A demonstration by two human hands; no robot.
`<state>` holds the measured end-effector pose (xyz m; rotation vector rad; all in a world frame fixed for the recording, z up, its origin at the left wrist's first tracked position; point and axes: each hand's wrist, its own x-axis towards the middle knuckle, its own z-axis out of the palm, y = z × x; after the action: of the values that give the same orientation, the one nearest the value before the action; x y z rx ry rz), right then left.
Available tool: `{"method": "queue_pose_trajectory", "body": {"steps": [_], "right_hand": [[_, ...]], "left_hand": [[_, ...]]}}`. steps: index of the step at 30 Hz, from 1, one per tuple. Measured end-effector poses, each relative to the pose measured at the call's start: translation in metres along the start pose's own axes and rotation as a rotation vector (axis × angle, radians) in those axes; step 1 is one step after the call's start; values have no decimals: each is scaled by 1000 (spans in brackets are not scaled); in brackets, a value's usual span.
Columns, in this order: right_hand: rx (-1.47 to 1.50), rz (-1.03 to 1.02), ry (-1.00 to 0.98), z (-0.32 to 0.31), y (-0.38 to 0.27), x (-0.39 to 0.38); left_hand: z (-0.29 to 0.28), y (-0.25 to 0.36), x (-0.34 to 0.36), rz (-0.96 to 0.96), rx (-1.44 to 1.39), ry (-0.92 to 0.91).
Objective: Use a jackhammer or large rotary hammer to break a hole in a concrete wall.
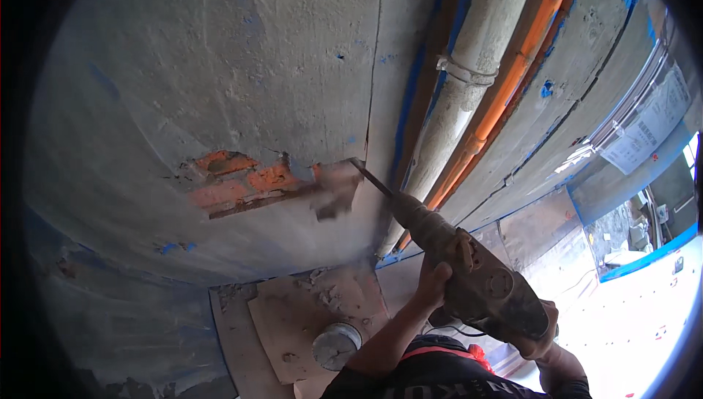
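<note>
Both of my hands hold a dusty demolition hammer (pixel 489 282), slanted up and to the left. My left hand (pixel 435 283) grips its side behind the barrel, thumb showing and the other fingers hidden by the body. At the rear end, my right hand (pixel 540 334) is wrapped round the handle. The chisel bit (pixel 375 181) meets the grey plastered wall (pixel 278 69) at the right end of a broken-out strip, where red brick (pixel 223 192) is bared. A dark, blurred chunk (pixel 335 205) shows just below the chisel tip.
Right of the chisel, a thick pale pipe (pixel 472 69) with a metal clamp (pixel 469 72) and a thin orange pipe (pixel 505 99) run along the wall. Below, a round metal bucket (pixel 337 346) stands on cardboard sheets (pixel 274 326) strewn with rubble (pixel 331 298). A window opening (pixel 644 223) lies far right.
</note>
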<state>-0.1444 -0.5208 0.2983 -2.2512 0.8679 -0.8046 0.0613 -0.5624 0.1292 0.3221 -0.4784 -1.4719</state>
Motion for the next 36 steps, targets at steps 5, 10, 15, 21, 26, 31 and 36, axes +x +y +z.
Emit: {"method": "queue_pose_trajectory", "body": {"steps": [5,10,15,21,26,31,36], "right_hand": [[191,217,63,2,1,-2],[204,222,156,11,2,-37],[-2,75,-4,-1,5,-83],[-68,36,23,31,-46,-34],[-345,-188,16,22,-77,-26],[-631,-329,-115,-24,-95,-10],[-602,-58,15,-42,-98,4]], "left_hand": [[5,-4,2,39,58,48],[-6,-24,-25,-34,17,13],[37,15,-61,69,152,6],[22,63,-43,17,97,-48],[31,63,-57,25,64,-25],[62,72,-30,52,-48,-21],[64,63,-7,262,-49,-143]]}}
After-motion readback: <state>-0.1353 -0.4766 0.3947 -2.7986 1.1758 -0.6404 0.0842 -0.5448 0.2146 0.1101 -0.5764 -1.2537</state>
